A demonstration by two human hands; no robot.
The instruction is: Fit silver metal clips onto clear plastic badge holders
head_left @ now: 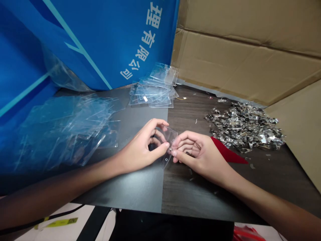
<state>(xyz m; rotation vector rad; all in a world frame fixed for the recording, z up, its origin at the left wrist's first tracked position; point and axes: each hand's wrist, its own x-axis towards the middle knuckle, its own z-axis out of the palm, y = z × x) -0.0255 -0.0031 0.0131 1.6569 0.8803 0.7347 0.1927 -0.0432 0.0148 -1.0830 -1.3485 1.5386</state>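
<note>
- clear plastic sleeve (171, 134), super see-through, tilted, little pale-ringed holes along one edge
- it's over the counter (140, 192), between both hands
- left hand (142, 147): grip pinching the sleeve
- right hand (204, 152): grip pinched on a tiny shiny piece (171, 150) at that edge

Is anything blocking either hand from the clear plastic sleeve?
Nothing visible is: the left hand holds the clear plastic sleeve, and the right hand is at its edge. The metal clips lie apart, farther right.
</note>
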